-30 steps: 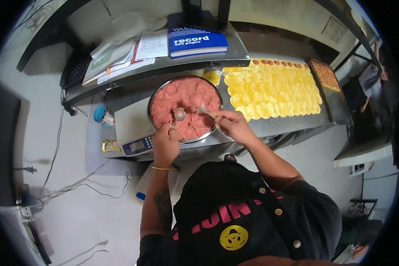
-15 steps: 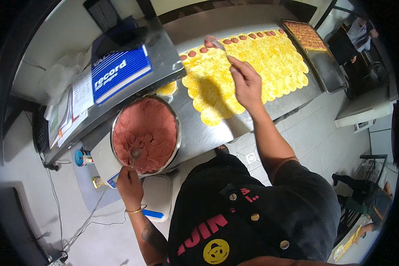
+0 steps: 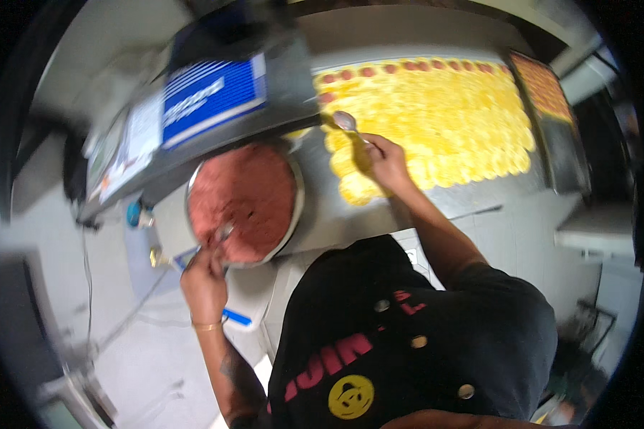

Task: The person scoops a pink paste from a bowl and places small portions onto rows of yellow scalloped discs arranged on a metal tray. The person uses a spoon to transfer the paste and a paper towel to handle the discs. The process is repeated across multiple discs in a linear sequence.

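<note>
My left hand grips a spoon, its bowl end resting in pink minced filling that nearly fills a round metal bowl. Pinched in my right hand is another spoon, held over the left part of a sheet of overlapping yellow rounds. That spoon looks pinkish, and no large lump shows on it. Small pink portions line the sheet's far edge. One more portion lies nearer, at the left edge. Motion blurs the view.
A raised metal shelf holding a blue record book and papers overhangs the bowl's far side. Beyond the sheet's right end lies a long dark tray, partly filled with browned pieces. A blue-lidded container stands at left.
My right hand has drawn its spoon back from the sheet's far edge toward its left side. The lump on that spoon is gone. The whole view has shifted; my left hand stays at the bowl.
</note>
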### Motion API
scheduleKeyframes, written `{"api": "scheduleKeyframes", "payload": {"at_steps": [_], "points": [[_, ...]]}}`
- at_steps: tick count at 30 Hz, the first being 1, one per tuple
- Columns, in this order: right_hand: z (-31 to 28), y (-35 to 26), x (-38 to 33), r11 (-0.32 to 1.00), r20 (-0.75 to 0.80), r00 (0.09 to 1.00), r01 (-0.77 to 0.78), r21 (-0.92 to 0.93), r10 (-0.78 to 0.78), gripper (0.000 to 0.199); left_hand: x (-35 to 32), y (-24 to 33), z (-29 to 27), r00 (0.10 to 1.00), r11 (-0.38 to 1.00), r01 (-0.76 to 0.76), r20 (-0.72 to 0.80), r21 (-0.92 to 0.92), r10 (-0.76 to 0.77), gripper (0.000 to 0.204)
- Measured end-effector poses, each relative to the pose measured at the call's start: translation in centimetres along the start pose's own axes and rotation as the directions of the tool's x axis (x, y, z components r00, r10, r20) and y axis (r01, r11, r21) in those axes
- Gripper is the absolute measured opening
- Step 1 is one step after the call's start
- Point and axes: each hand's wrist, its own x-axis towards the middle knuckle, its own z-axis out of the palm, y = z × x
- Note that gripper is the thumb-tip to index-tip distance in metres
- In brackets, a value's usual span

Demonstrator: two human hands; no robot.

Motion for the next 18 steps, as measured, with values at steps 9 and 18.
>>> {"api": "scheduleKeyframes", "payload": {"at_steps": [9,18], "points": [[7.8,-18.2,-7.5,0.52,0.649,0.523,0.825,-0.222,-0.552,0.03,-0.6,-2.4,-0.2,0.964,0.952,-0.251,-0.041,0.176,0.262,0.007],[14.8,-21.1,-1.4,0.37,0.872,0.399,0.884,-0.285,-0.283,0.03,-4.4,-4.8,1.1,0.996,0.992,0.083,-0.03,-0.094,-0.086,0.019]]}}
